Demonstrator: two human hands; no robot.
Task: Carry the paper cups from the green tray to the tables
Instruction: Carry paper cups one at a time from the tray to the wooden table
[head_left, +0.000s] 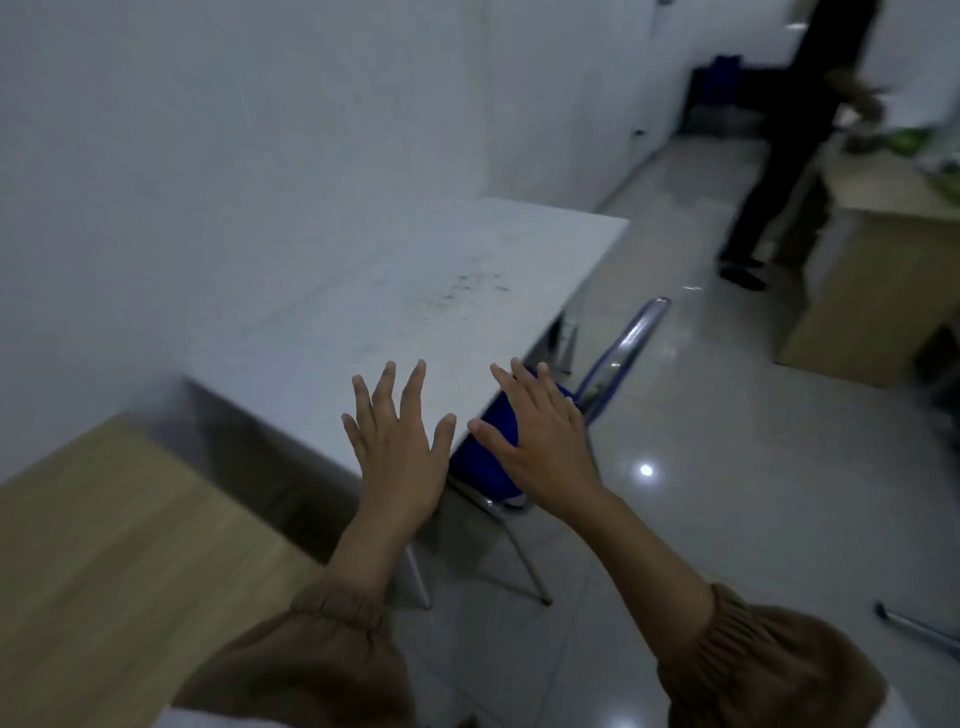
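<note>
My left hand (397, 441) and my right hand (540, 439) are both stretched out in front of me, palms down, fingers spread and straight, holding nothing. They hover over the near corner of a white table (415, 291) that stands against the wall. No paper cup and no green tray can be made out in this blurred view. Something green (909, 143) lies on a wooden counter at the far right, too blurred to identify.
A blue chair (493, 467) with metal legs is tucked at the white table's near right side. A wooden table (104, 545) fills the lower left. A person in dark clothes (789, 156) stands at the wooden counter (862, 260) at the right. Glossy tiled floor runs between.
</note>
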